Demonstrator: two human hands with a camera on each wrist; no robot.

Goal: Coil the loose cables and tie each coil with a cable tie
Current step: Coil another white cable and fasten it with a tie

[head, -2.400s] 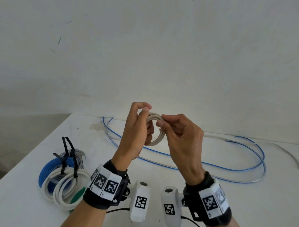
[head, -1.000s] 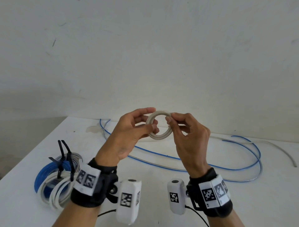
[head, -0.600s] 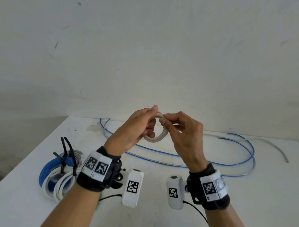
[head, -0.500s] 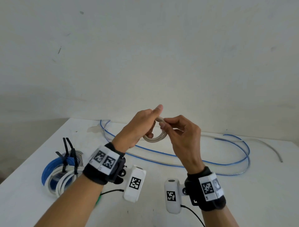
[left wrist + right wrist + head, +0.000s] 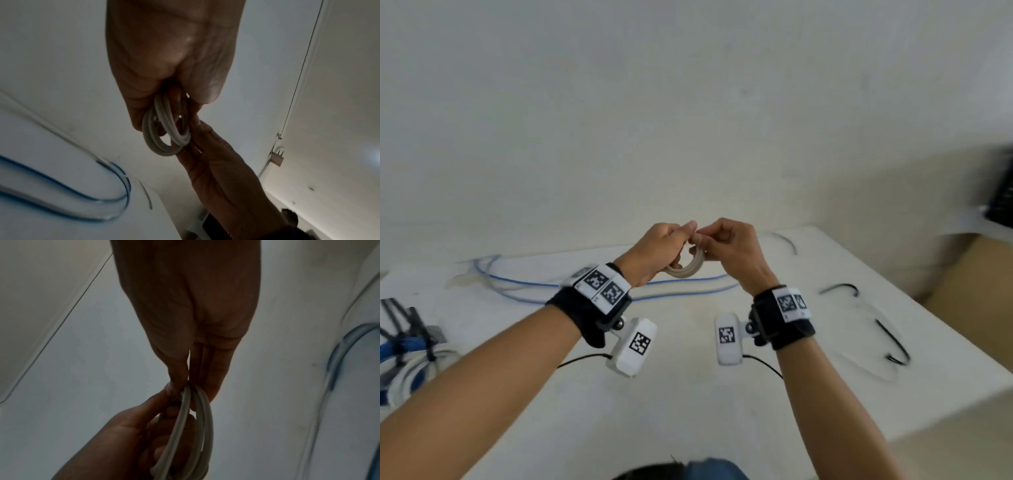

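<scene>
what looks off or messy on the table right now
Nothing damaged. The small white coil, held in both hands, has no tie on it yet. A blue cable still sprawls loose across the table, and black cable ties lie scattered at right.

Bare table (image 5: 688,404) between blue cable (image 5: 524,282) and black ties (image 5: 893,346).

Both forearms reached forward above the tabletop (image 5: 688,394), meeting near its far edge. The left hand (image 5: 657,251) curled its fingers (image 5: 144,113) round a small white cable coil (image 5: 690,269); the right hand (image 5: 732,250) pinched the coil's top between thumb and fingertips (image 5: 179,374).
</scene>
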